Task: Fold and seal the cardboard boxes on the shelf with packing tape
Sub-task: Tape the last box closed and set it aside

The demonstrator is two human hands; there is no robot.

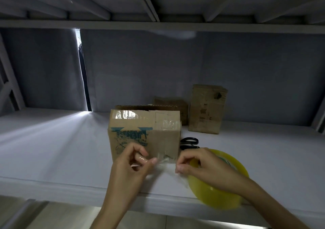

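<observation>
Left hand (135, 160) pinches the free end of a clear tape strip (164, 161); right hand (197, 165) pinches the strip where it leaves the yellow tape roll (219, 179), fingers curled round the roll. The strip runs taut between the two grips, probably to keep it flat before sticking. Just beyond both grips stands the printed cardboard box (144, 135) on the shelf (52, 149), top flaps already taped. Scissors (189, 143) lie behind the right grip, handy for cutting. Two more boxes (206, 109) stand farther back.
</observation>
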